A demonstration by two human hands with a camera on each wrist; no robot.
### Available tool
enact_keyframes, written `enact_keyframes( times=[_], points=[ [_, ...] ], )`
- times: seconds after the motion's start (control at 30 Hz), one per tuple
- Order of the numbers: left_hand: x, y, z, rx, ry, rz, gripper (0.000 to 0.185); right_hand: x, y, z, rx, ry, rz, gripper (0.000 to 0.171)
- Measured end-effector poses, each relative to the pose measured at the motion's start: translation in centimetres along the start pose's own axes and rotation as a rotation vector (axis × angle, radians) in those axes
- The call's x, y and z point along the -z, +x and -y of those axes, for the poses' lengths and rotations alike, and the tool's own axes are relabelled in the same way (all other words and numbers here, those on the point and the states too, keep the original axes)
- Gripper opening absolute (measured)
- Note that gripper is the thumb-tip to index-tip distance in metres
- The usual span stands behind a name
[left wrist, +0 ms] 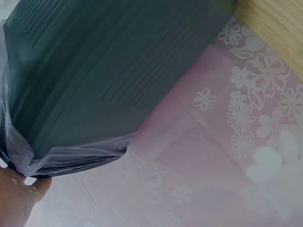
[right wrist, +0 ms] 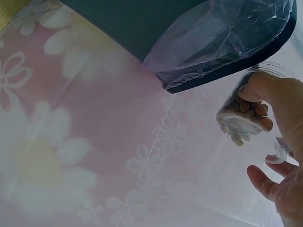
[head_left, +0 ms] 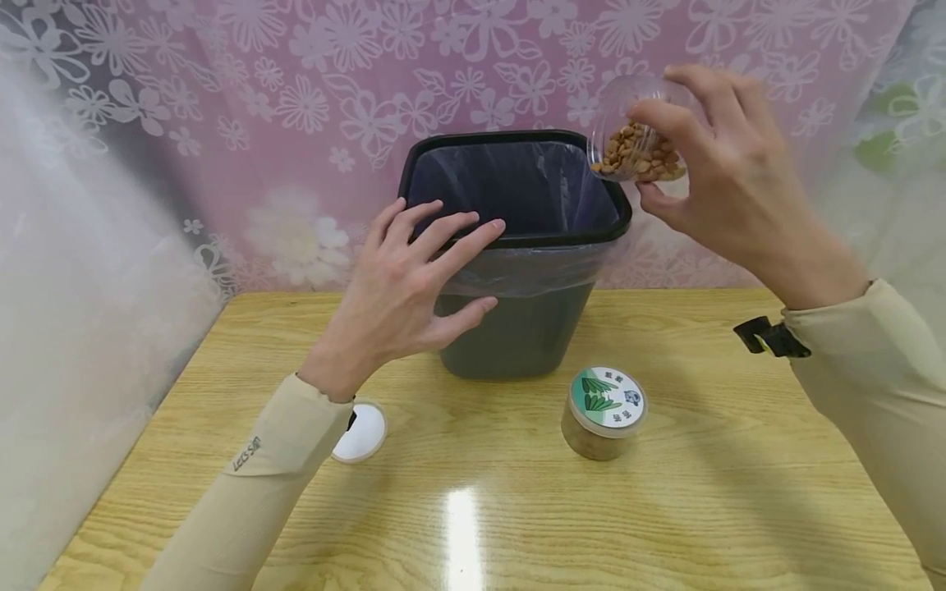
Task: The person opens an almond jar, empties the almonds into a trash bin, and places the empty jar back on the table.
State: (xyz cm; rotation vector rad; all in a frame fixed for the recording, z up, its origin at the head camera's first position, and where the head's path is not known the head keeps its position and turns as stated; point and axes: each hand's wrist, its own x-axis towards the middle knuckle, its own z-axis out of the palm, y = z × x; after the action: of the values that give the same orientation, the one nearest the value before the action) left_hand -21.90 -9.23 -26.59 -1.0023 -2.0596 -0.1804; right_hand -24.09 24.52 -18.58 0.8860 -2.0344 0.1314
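A dark grey waste bin [head_left: 517, 328] lined with a thin plastic bag [head_left: 517, 189] stands at the back of the wooden table [head_left: 702, 509]. My left hand [head_left: 414, 279] lies against the bin's near left rim, fingers spread and straight. My right hand [head_left: 709, 164] holds a clear round jar [head_left: 634, 139] of brown pellets, tipped on its side over the bin's right corner. In the right wrist view the jar [right wrist: 246, 125] sits between thumb and fingers beside the bin's rim [right wrist: 222, 75]. The left wrist view shows the bin's ribbed side [left wrist: 109, 71] and my thumb [left wrist: 19, 198] under the bag's edge.
A closed jar with a green and white label [head_left: 604, 410] stands in front of the bin. A white lid [head_left: 362, 432] lies flat by my left forearm. A pink flowered curtain [head_left: 296, 98] hangs behind the table. Table edges run left and right.
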Motion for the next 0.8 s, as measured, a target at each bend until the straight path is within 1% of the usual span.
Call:
enact_keyframes(
  times=[0.23, 0.43, 0.73, 0.8],
  points=[
    [0.0, -0.04, 0.02, 0.001, -0.005, -0.008, 0.066, -0.18, 0.47, 0.03, 0.052, -0.045, -0.005, 0.078],
    [0.03, -0.07, -0.01, 0.005, -0.007, 0.002, 0.066, -0.23, 0.71, 0.05, 0.077, -0.074, 0.004, 0.071],
    [-0.04, -0.05, -0.06, 0.008, -0.017, -0.003, 0.065, -0.21, 0.99, 0.33, 0.075, -0.089, 0.032, 0.071],
    [-0.02, -0.06, -0.07, 0.009, -0.017, -0.002, 0.065, -0.12, 1.02, 0.34, 0.077, -0.108, 0.049, 0.071]
  ],
)
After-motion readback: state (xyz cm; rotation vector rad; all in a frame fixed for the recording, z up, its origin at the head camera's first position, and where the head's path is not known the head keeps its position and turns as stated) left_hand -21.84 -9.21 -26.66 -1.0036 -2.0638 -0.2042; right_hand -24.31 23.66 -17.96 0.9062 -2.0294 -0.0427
